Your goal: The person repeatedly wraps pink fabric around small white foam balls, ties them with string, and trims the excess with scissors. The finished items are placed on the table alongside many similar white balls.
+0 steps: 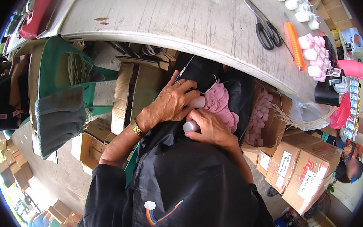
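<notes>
Over my lap, my left hand [175,98] is closed round a small pink candle [197,101], its fingers curled on top. Just below it, my right hand [214,129] grips a short, pale greyish-mauve cylinder [191,127] with a flat round end; its exact kind is unclear. The two hands almost touch. A crumpled pink cloth [220,102] lies on my lap beyond the right hand. Near the left fingers a thin pale string [211,87] runs across dark fabric.
Ahead is a worn white table [162,18] with black-handled scissors [267,34], an orange-handled cutter [294,45] and pink candles [314,55]. An open carton [277,136] of pink candles stands right, by sealed boxes [310,175]. A green chair [51,62] with grey cloth [60,118] is left.
</notes>
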`<state>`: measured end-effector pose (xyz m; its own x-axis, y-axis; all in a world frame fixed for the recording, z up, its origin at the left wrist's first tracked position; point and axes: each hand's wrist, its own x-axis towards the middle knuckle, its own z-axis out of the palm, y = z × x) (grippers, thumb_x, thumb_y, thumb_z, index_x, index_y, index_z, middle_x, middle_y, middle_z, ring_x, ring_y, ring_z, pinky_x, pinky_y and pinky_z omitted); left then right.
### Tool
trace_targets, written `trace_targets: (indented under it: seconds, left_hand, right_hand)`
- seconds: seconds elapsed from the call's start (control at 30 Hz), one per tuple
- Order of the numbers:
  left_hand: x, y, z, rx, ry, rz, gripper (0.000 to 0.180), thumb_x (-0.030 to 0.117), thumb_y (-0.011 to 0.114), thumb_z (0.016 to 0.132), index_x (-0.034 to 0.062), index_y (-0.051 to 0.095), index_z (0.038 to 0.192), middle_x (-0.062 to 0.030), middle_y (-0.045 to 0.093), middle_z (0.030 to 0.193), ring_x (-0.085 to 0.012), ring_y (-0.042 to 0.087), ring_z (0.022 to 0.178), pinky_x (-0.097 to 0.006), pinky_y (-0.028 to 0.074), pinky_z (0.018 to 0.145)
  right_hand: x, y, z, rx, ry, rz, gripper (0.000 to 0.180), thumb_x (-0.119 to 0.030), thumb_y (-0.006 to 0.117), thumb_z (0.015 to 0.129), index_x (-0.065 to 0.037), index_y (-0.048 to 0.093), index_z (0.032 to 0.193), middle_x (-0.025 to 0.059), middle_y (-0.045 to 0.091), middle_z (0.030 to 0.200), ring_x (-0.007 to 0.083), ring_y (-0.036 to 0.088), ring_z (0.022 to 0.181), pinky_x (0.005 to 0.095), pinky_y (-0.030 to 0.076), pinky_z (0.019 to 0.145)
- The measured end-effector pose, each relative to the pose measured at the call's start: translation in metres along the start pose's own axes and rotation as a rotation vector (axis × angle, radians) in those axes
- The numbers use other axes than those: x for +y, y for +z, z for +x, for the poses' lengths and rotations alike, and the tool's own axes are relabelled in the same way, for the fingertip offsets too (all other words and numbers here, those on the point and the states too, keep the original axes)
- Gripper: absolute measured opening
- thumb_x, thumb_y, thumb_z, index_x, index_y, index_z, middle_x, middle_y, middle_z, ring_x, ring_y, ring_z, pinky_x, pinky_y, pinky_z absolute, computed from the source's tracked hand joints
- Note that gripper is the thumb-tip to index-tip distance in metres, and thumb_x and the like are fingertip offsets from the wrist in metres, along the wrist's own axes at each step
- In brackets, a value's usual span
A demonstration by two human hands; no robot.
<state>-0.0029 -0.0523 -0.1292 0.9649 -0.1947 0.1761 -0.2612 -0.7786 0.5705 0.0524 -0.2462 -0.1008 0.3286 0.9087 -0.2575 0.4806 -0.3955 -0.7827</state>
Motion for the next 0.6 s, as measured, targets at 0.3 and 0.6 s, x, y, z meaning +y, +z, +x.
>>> trace_targets:
  seconds: [0.3,0.6]
  left_hand:
    - [0.006,0.0,-0.014,0.242,-0.237,-0.095,0.043,0.018,0.075,0.071,0.0058,0.062,0.11,-0.0148,0.049,0.13,-0.036,0.049,0.123,-0.068,0.013,0.112]
    - [0.033,-0.023,-0.013,0.38,-0.341,-1.369,0.045,0.003,0.065,0.083,0.0046,0.046,0.124,-0.0076,0.057,0.112,-0.0165,0.058,0.107,-0.033,0.046,0.096]
  right_hand:
    - [0.0,-0.02,-0.006,0.017,-0.042,1.319,0.03,-0.023,0.062,0.092,-0.004,0.053,0.113,0.0147,0.059,0.115,0.0201,0.061,0.089,0.0323,0.051,0.076]
    - [-0.046,-0.115,0.004,0.818,-0.322,0.161,0.028,0.003,0.055,0.092,-0.001,0.047,0.119,0.021,0.054,0.125,0.0224,0.064,0.094,0.0315,0.053,0.078]
